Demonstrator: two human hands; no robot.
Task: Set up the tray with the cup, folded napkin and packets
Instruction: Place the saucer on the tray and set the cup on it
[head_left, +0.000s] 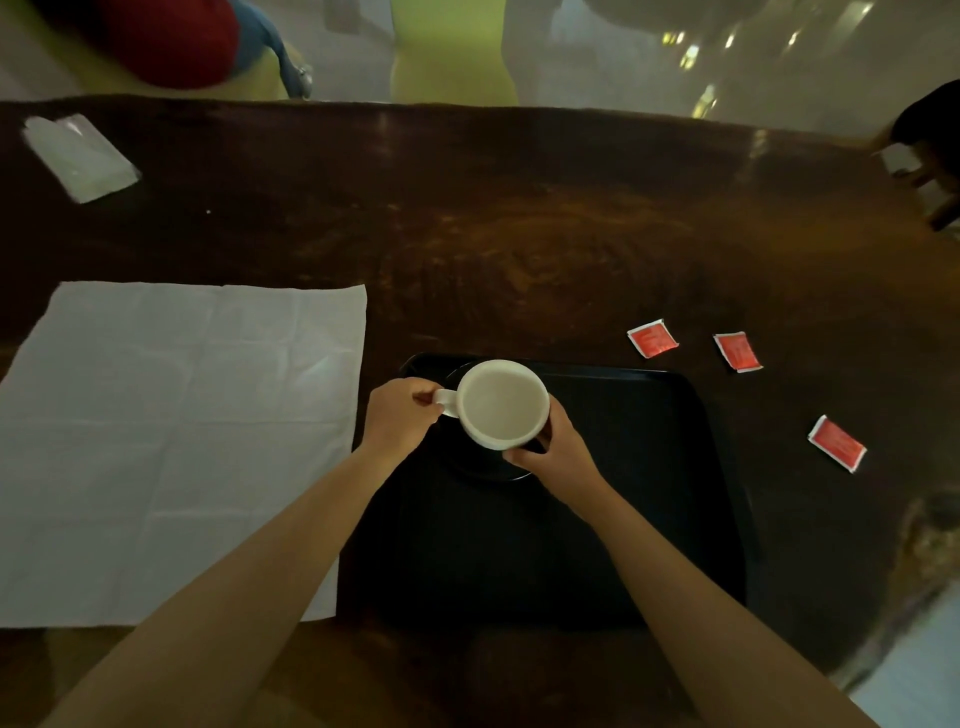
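A white cup (503, 403) stands over a dark saucer (488, 470) at the far left corner of the black tray (649, 467). My left hand (400, 418) pinches the cup's handle. My right hand (558, 449) wraps the cup's near right side. A large white napkin (171, 441) lies unfolded and flat on the table left of the tray. Three red packets lie on the wood right of the tray: one (652, 339) and another (737, 352) beyond its far right corner, the third (837, 443) beside its right edge.
The dark wooden table (519, 234) stretches away behind the tray. A clear pack of white tissues (80, 156) lies at its far left corner. Beyond the far edge are green and red shapes; a dark stool stands at the far right.
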